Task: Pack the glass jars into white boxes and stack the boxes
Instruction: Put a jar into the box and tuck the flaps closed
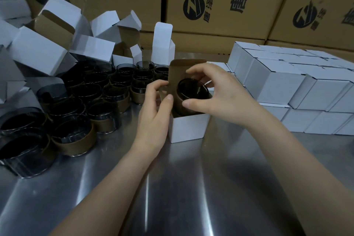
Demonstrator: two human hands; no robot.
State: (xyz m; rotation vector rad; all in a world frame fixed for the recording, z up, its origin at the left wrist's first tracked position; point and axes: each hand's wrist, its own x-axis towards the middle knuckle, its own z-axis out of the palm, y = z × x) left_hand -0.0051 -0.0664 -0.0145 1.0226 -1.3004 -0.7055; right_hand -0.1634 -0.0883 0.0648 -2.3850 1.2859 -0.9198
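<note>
An open white box [188, 127] stands on the steel table at the centre, its brown-lined lid flap [177, 74] raised behind. A dark glass jar [192, 92] wrapped in a brown paper sleeve sits partly inside it, tilted toward me. My left hand [155, 107] grips the box's left side flap, thumb on the flap's edge. My right hand [216, 90] holds the jar's rim between thumb and curled fingers. Several more sleeved dark jars [95, 97] crowd the table to the left.
Empty open white boxes [47, 44] are heaped at the back left, one standing upright [162, 44]. Closed white boxes [287, 82] are stacked in two layers at the right. Large printed cardboard cartons [220, 2] wall off the back. Bare steel table [172, 188] lies near me.
</note>
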